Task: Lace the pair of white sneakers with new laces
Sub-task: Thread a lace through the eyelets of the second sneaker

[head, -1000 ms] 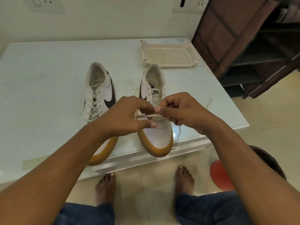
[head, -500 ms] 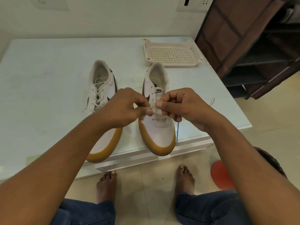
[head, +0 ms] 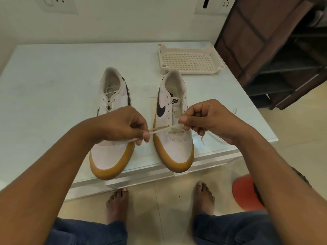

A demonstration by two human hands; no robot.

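Left grip [head: 121,126] pinching, right grip [head: 210,119] pinching, forearms outstretched

Wide bare tabletop [head: 49,89] left of left sneaker [head: 109,152]; narrow gap between it and right sneaker [head: 174,145]; tray [head: 192,72] just behind, dark rack [head: 265,41] beyond.
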